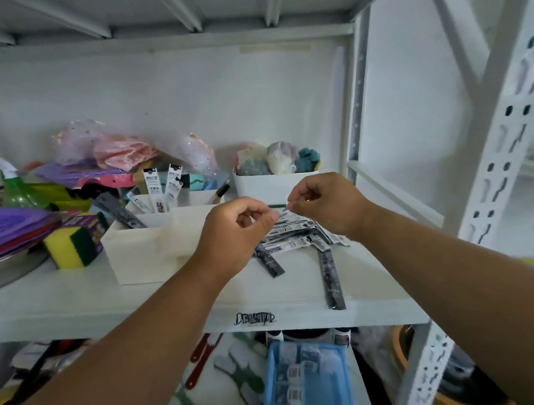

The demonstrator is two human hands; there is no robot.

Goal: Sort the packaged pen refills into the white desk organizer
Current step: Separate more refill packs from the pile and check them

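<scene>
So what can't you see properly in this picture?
Head view:
- Refill pile: partly hidden behind both hands.
- What the left hand and right hand pinch: too small to tell.
- Organizer inside: hidden by its wall.
- Packet print: blurred.

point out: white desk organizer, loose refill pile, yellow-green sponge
white desk organizer (138,255), head view, bare front wall
loose refill pile (304,236), head view, middle of the packets on the shelf
yellow-green sponge (65,248), head view, yellow front face
</scene>
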